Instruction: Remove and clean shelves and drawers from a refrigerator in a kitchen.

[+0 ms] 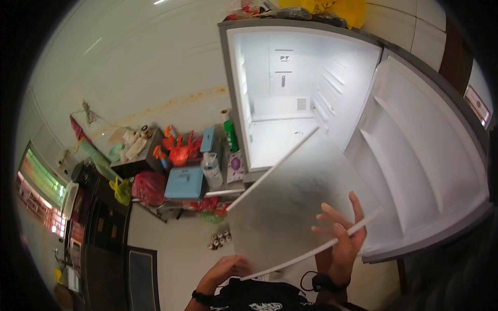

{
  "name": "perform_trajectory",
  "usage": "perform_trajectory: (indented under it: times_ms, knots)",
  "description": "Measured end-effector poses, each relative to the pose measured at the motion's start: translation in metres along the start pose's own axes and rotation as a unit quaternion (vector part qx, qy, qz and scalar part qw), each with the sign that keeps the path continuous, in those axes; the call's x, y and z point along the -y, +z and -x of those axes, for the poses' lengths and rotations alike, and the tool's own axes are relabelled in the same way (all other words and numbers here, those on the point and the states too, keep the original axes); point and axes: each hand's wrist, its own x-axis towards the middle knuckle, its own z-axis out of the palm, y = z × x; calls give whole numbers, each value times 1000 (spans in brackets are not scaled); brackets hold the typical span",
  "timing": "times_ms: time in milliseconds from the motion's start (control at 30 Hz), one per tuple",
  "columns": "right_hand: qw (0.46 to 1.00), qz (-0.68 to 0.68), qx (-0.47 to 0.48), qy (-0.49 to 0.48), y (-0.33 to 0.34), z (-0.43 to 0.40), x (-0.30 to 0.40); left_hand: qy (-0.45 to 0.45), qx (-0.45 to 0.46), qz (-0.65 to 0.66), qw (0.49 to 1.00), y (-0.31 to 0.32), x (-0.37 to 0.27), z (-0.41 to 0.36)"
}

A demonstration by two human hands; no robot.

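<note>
A glass refrigerator shelf [288, 206] with white edge strips is tilted in front of me, its far end reaching the opening of a refrigerator [280, 97]. My right hand [346, 229] grips the shelf's near white strip, some fingers lying over the glass. At the near left corner, my left hand [233, 266] is on the shelf, its fingertips blurred and partly hidden. The refrigerator's lit compartment shows bare side ridges and a few dark specks on its floor. Its door [432, 155] stands wide open at the right, with moulded door ledges.
Left of the refrigerator, a table holds a light-blue lidded box [184, 182], a plastic bottle [212, 171], a green spray can [230, 136] and red bags [180, 153]. Several small bottles or cans [220, 239] stand on the floor. A yellow bag [338, 11] lies on the refrigerator top.
</note>
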Motion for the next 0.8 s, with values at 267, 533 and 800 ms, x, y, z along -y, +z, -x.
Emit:
perform_trajectory:
  times_ms: [267,533,800]
  knots:
    - [942,-207,203,166,75,78,-88,311,-221,230,895,-9,77,170]
    - [804,-273,425,313,254,219,-181,381,-495,329,708,-84,217,345]
    - [664,-227,508,500,401,351,-230,462,-529,358,615,-99,300,475]
